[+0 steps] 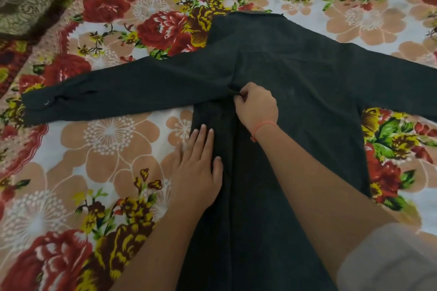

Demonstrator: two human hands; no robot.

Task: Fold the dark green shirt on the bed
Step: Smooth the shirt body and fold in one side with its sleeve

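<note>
Your right grip (pixel 256 107) pinches the dark green shirt (pixel 295 73) at its armpit; your left grip (pixel 197 172) lies flat, fingers straight, on its side.

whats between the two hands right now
In the head view, only dark green shirt fabric: the left hand presses flat on its side edge, the right hand pinches cloth by the sleeve seam.
</note>
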